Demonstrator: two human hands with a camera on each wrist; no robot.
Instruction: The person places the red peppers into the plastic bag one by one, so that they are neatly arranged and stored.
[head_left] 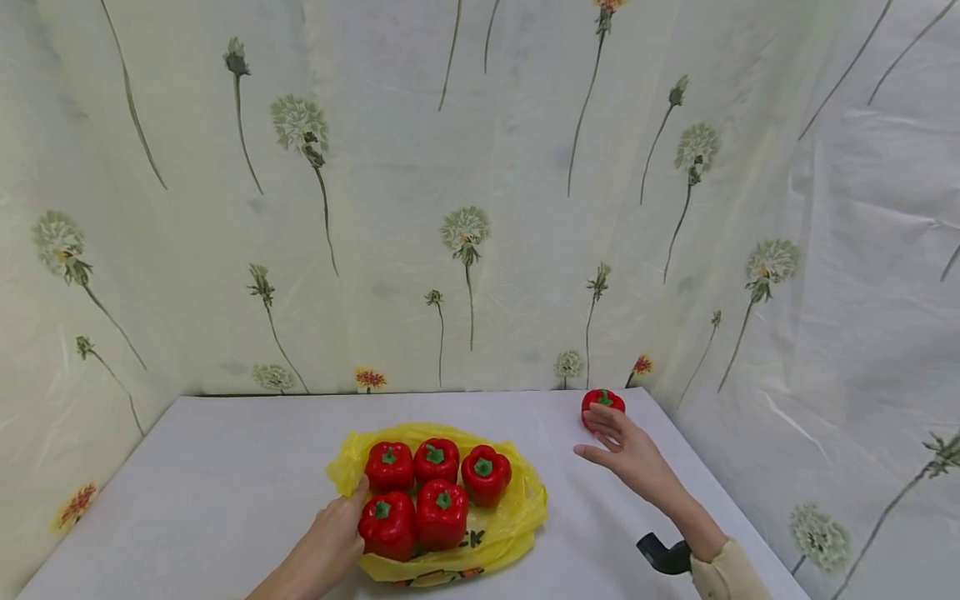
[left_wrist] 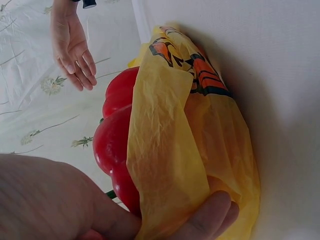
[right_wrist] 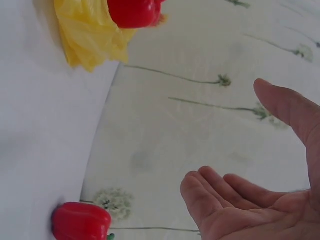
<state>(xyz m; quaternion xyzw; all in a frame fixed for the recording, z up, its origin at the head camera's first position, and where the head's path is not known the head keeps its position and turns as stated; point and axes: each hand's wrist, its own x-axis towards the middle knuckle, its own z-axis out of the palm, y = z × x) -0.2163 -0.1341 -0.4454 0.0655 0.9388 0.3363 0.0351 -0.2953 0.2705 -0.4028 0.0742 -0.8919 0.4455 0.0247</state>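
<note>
A yellow plastic bag point(head_left: 517, 533) lies spread on the table with several red bell peppers point(head_left: 442, 512) standing in it, green stems up. At the bag's left edge my left hand point(head_left: 333, 533) pinches the yellow film between thumb and fingers; the left wrist view shows the film point(left_wrist: 167, 165) running between them. One more red bell pepper point(head_left: 597, 400) sits at the table's back right corner. My right hand point(head_left: 626, 454) overlaps that pepper in the head view, its thumb apart from its fingers. In the right wrist view the hand point(right_wrist: 250, 200) holds nothing, and the lone pepper point(right_wrist: 81, 221) is apart from it.
The white table point(head_left: 225, 483) ends at the back and right against a hanging cloth point(head_left: 390, 167) printed with dandelions. A black strap point(head_left: 663, 554) is worn at my right wrist, beside a cream sleeve point(head_left: 727, 575).
</note>
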